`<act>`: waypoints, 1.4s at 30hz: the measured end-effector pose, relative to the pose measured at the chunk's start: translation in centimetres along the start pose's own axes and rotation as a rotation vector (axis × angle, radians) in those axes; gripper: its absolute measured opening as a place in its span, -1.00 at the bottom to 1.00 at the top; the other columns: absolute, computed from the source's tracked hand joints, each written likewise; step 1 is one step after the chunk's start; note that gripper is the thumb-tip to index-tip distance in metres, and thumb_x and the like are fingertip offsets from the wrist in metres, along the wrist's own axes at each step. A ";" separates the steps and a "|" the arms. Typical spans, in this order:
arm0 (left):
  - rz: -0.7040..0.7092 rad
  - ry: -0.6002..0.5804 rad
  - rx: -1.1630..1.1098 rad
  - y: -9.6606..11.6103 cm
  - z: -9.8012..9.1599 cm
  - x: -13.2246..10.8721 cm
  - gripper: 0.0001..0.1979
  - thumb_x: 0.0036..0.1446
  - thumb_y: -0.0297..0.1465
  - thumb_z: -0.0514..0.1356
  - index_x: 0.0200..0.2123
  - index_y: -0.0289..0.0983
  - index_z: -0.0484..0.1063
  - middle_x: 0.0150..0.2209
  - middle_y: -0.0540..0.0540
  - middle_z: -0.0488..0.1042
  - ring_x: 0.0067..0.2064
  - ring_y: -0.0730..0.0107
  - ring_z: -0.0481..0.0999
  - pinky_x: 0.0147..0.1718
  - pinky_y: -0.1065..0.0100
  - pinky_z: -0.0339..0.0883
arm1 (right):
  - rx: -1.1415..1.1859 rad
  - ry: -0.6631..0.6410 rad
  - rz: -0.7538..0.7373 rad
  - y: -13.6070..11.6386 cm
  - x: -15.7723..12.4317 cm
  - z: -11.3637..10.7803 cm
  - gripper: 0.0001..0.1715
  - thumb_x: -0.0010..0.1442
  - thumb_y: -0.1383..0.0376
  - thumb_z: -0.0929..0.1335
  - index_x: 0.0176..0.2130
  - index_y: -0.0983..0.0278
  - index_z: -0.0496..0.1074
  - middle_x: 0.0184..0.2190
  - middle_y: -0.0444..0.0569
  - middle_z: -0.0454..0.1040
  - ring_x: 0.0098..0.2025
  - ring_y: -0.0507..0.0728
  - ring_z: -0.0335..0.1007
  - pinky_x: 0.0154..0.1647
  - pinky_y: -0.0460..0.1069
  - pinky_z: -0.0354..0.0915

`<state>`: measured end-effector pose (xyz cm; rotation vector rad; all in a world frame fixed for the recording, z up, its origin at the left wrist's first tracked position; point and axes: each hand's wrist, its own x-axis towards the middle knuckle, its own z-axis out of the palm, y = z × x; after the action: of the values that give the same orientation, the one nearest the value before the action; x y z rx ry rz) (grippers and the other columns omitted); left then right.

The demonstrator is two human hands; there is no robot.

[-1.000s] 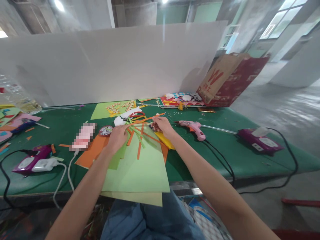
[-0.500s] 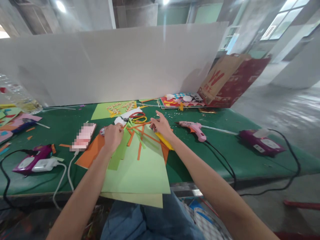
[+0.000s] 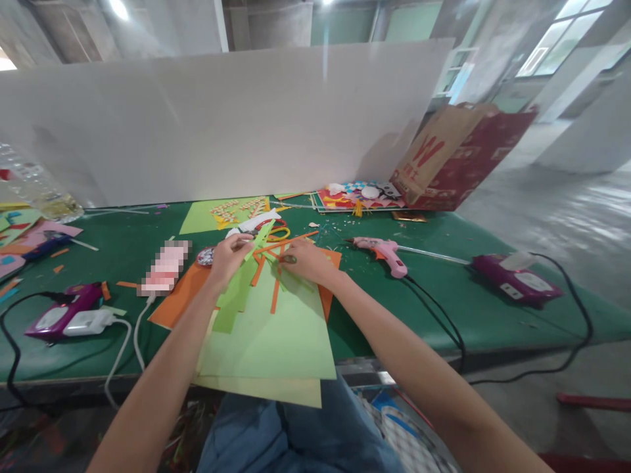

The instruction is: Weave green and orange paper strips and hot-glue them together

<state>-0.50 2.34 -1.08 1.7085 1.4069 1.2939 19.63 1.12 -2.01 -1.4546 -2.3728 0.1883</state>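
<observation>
My left hand (image 3: 227, 256) is closed in a pinch on a green paper strip (image 3: 260, 235) that sticks up to the right. My right hand (image 3: 304, 261) lies on the pile of orange and green strips (image 3: 273, 272), its fingertips pinched on a thin strip end near the middle. A long orange strip (image 3: 290, 240) runs just past both hands. The strips rest on light green sheets (image 3: 273, 335) that hang over the table's front edge. An orange sheet (image 3: 178, 301) lies under them at the left.
On the green table (image 3: 444, 309) lie a pink glue gun (image 3: 387, 251) with a black cord, purple devices at right (image 3: 515, 279) and left (image 3: 62, 315), a phone (image 3: 165, 268), scissors (image 3: 277, 230). Behind stand a white board (image 3: 221, 125), a paper bag (image 3: 444, 157) and craft scraps (image 3: 357, 195).
My right hand has moved left, off the yellow piece and onto the strip pile, and closed. My left hand has shifted slightly up and right with the green strip.
</observation>
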 end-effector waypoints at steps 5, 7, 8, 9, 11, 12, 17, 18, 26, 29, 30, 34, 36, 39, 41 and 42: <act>-0.014 0.005 0.057 0.0 -0.2 -0.1 -0.77 -0.07 -0.28 0.23 -0.33 -0.28 0.50 -0.40 -0.09 0.58 -0.28 0.25 0.56 -0.26 0.34 0.35 | -0.030 -0.028 -0.037 -0.3 -0.1 0.0 -0.71 0.18 0.21 0.36 -0.18 0.35 0.55 -0.18 0.13 0.49 -0.02 0.23 0.33 -0.05 0.00 0.20; -0.020 0.013 0.148 0.1 -0.3 -0.3 -0.83 -0.05 -0.34 0.22 -0.34 -0.27 0.50 -0.39 -0.09 0.59 -0.27 0.24 0.58 -0.25 0.34 0.36 | -0.032 -0.038 -0.038 -0.3 -0.1 0.1 -0.77 0.19 0.27 0.35 -0.21 0.35 0.55 -0.18 0.13 0.49 -0.03 0.22 0.33 -0.03 0.01 0.20; -0.015 0.020 0.194 0.2 -0.3 -0.5 -0.85 -0.04 -0.36 0.21 -0.35 -0.26 0.50 -0.39 -0.08 0.60 -0.27 0.23 0.58 -0.25 0.35 0.37 | -0.028 -0.042 -0.034 -0.3 -0.1 0.1 -0.79 0.19 0.31 0.34 -0.23 0.35 0.55 -0.18 0.13 0.50 -0.02 0.22 0.34 -0.03 0.01 0.20; -0.006 0.028 0.234 0.3 -0.3 -0.6 -0.87 -0.02 -0.38 0.20 -0.36 -0.26 0.50 -0.39 -0.08 0.60 -0.26 0.23 0.59 -0.26 0.35 0.37 | -0.022 -0.045 -0.029 -0.4 -0.1 0.1 -0.81 0.19 0.34 0.34 -0.24 0.35 0.55 -0.18 0.13 0.50 -0.01 0.21 0.33 -0.02 0.01 0.20; 0.012 0.036 0.291 0.5 -0.2 -0.8 -0.88 0.00 -0.41 0.19 -0.36 -0.26 0.50 -0.38 -0.09 0.61 -0.25 0.23 0.59 -0.27 0.36 0.37 | -0.008 -0.043 -0.017 -0.4 0.0 0.1 -0.82 0.18 0.38 0.33 -0.25 0.35 0.54 -0.17 0.14 0.51 0.02 0.22 0.32 -0.03 0.00 0.21; 0.017 0.039 0.306 0.6 -0.2 -0.8 -0.88 0.01 -0.41 0.18 -0.36 -0.26 0.51 -0.38 -0.09 0.61 -0.26 0.23 0.59 -0.27 0.36 0.37 | -0.001 -0.040 -0.010 -0.4 -0.1 0.1 -0.81 0.19 0.39 0.32 -0.25 0.35 0.54 -0.17 0.15 0.51 0.03 0.22 0.32 -0.04 0.00 0.22; -0.030 0.043 0.212 1.0 -0.2 -0.6 -0.87 -0.03 -0.42 0.20 -0.36 -0.30 0.51 -0.39 -0.11 0.59 -0.28 0.26 0.57 -0.28 0.38 0.35 | 0.050 -0.036 0.061 -0.4 -0.2 -0.3 -0.74 0.24 0.36 0.26 -0.20 0.34 0.53 -0.12 0.17 0.52 0.02 0.22 0.36 -0.11 0.00 0.26; -0.048 0.035 0.162 1.1 -0.1 -0.6 -0.86 -0.04 -0.41 0.21 -0.37 -0.31 0.51 -0.40 -0.11 0.58 -0.29 0.27 0.56 -0.30 0.38 0.35 | 0.060 -0.036 0.072 -0.4 -0.2 -0.4 -0.73 0.24 0.36 0.26 -0.17 0.33 0.52 -0.11 0.16 0.52 0.02 0.22 0.37 -0.11 0.00 0.26; -0.266 -0.123 -0.396 2.2 -0.2 -0.6 -0.65 -0.18 -0.33 0.32 -0.24 -0.27 0.49 -0.44 0.01 0.48 -0.41 0.45 0.47 -0.42 0.44 0.32 | 0.145 -0.025 0.113 0.0 -0.1 -0.2 -0.53 0.14 0.48 0.27 0.04 0.29 0.46 -0.06 0.13 0.53 -0.07 0.20 0.44 -0.16 -0.01 0.28; -0.338 -0.176 -0.577 2.5 -0.2 -0.7 -0.67 -0.19 -0.39 0.33 -0.25 -0.26 0.45 -0.45 0.05 0.45 -0.41 0.49 0.46 -0.29 0.39 0.37 | 0.252 -0.004 0.127 0.1 0.1 -0.4 -0.56 0.14 0.44 0.29 0.01 0.30 0.48 -0.29 0.06 0.58 -0.27 0.13 0.45 -0.27 -0.05 0.25; -0.350 -0.182 -0.599 2.6 -0.2 -0.7 -0.68 -0.19 -0.41 0.33 -0.27 -0.26 0.44 -0.45 0.05 0.45 -0.41 0.50 0.46 -0.27 0.38 0.37 | 0.302 0.020 0.128 0.1 0.2 -0.5 -0.58 0.13 0.43 0.29 -0.01 0.29 0.50 -0.36 0.02 0.57 -0.33 0.10 0.42 -0.29 -0.06 0.24; -0.353 -0.180 -0.565 2.5 -0.1 -0.8 -0.71 -0.19 -0.45 0.33 -0.30 -0.28 0.45 -0.47 0.03 0.45 -0.41 0.48 0.45 -0.25 0.34 0.38 | 0.521 0.179 0.140 0.2 0.4 -0.8 -0.61 0.10 0.40 0.31 -0.07 0.25 0.53 -0.48 -0.12 0.50 -0.46 0.02 0.31 -0.32 -0.09 0.22; -0.368 -0.196 -0.514 2.4 -0.1 -0.8 -0.72 -0.20 -0.45 0.34 -0.31 -0.30 0.46 -0.47 0.02 0.45 -0.42 0.48 0.45 -0.27 0.34 0.38 | 0.624 0.228 0.152 0.3 0.5 -0.8 -0.62 0.08 0.38 0.32 -0.08 0.26 0.53 -0.52 -0.15 0.45 -0.49 0.00 0.26 -0.35 -0.09 0.21; -0.431 -0.258 -0.427 2.4 -0.1 -0.9 -0.72 -0.21 -0.45 0.36 -0.32 -0.30 0.48 -0.45 0.00 0.47 -0.42 0.49 0.46 -0.31 0.37 0.38 | 0.695 0.233 0.148 0.3 0.5 -0.8 -0.65 0.07 0.37 0.32 -0.13 0.27 0.54 -0.56 -0.18 0.39 -0.53 -0.02 0.23 -0.39 -0.09 0.18; -0.470 -0.302 -0.376 2.4 -0.1 -0.9 -0.72 -0.23 -0.46 0.37 -0.33 -0.31 0.50 -0.45 -0.01 0.48 -0.42 0.48 0.46 -0.35 0.39 0.36 | 0.725 0.217 0.138 0.3 0.4 -0.8 -0.65 0.06 0.39 0.32 -0.14 0.28 0.54 -0.58 -0.20 0.36 -0.54 -0.03 0.22 -0.40 -0.09 0.17; -0.473 -0.322 -0.351 2.3 0.0 -1.0 -0.73 -0.23 -0.46 0.38 -0.35 -0.31 0.51 -0.46 -0.02 0.49 -0.43 0.48 0.45 -0.37 0.39 0.36 | 0.747 0.211 0.130 0.2 0.4 -0.8 -0.65 0.05 0.40 0.31 -0.14 0.29 0.54 -0.59 -0.21 0.35 -0.54 -0.03 0.22 -0.41 -0.09 0.16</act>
<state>0.42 0.78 0.64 1.1913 1.2099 0.8910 19.93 1.48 -1.20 -1.1730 -1.7425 0.8093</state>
